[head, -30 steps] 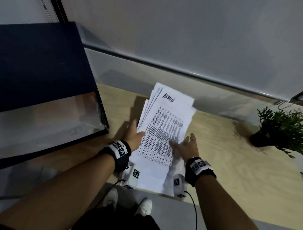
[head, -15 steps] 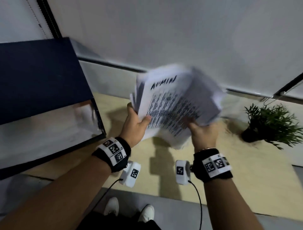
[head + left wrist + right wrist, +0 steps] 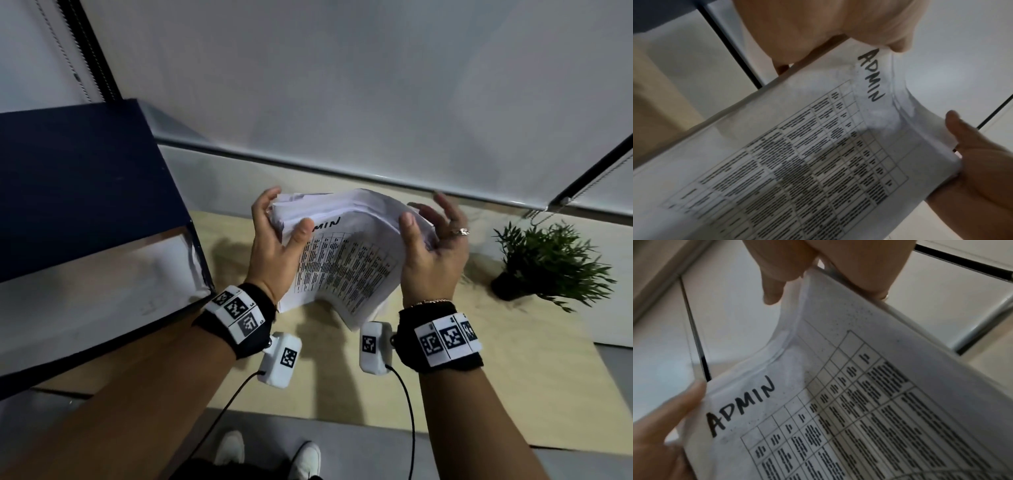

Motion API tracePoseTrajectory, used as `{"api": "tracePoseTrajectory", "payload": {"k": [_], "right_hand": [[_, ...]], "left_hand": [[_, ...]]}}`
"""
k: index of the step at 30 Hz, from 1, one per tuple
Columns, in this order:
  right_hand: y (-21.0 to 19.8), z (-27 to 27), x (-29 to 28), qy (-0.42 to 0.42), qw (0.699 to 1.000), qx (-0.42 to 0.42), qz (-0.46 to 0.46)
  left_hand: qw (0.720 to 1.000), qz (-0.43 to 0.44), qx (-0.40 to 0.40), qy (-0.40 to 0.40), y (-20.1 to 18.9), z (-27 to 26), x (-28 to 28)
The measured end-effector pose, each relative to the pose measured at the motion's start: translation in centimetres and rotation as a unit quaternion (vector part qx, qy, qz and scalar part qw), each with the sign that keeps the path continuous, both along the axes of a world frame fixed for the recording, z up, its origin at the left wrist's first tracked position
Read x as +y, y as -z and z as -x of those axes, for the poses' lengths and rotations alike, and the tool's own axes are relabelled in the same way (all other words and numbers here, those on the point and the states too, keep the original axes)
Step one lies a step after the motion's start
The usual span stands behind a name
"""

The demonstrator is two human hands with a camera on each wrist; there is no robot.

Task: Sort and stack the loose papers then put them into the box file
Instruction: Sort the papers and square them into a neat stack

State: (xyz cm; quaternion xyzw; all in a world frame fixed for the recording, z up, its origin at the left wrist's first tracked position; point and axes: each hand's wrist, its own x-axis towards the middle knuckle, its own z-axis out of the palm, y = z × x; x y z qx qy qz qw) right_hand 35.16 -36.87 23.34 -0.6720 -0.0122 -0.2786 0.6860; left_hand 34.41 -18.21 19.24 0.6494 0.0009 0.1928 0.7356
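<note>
Stack of white printed papers, lifted off the pale wooden desk, is now bowing mid-frame; we are gripping it with left hand and right hand, squaring before filing.

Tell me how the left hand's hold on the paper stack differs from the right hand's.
The left hand grips the paper stack at its left edge, thumb pressed on the top sheet beside the handwritten "ADMIN"; the right hand cradles the right edge. The left fingers curl behind the stack, while the right fingers are spread looser. Only the right hand wears a ring. Both hold the stack above the table.
</note>
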Motion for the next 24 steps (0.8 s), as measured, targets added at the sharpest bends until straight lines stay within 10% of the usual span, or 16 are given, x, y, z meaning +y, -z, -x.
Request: {"api": "tracePoseTrajectory", "payload": {"k": [24], "right_hand": [[0.8, -0.4, 1.1, 0.102, 0.993, -0.003, 0.063]], "left_hand": [[0.966, -0.200, -0.096, -0.132, -3.1, -2.9, 0.0]]}}
